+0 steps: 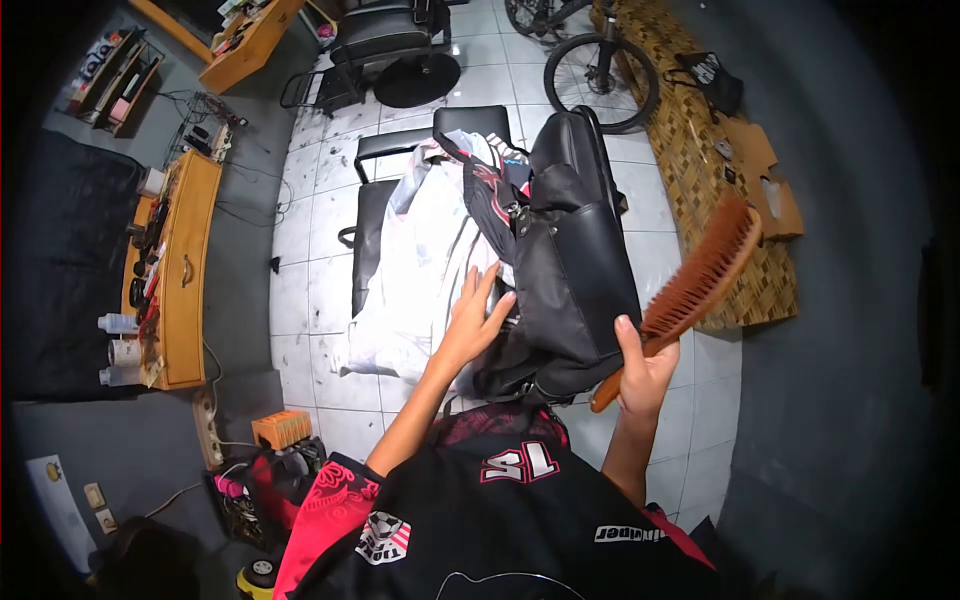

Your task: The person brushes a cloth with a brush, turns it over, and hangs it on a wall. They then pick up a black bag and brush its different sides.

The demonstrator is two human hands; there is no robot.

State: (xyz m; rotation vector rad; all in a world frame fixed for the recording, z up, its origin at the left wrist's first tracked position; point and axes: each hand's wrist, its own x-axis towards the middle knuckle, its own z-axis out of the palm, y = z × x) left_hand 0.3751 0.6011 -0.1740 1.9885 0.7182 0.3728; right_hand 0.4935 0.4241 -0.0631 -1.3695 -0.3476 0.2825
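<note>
My right hand is closed around the handle of a long brush with a curved wooden back and reddish-brown bristles. The brush is tilted up to the right, beside a black leather-like bag. My left hand lies with fingers spread on a white cloth, near the bag's left side. A dark garment with red and white marks lies at the top of the cloth, against the bag. Bag and cloth rest on a black padded chair.
A wooden cabinet with bottles and tools on top stands at the left. At the right is a long patterned bench with a cardboard box. A bicycle and another black chair stand at the back on the tiled floor.
</note>
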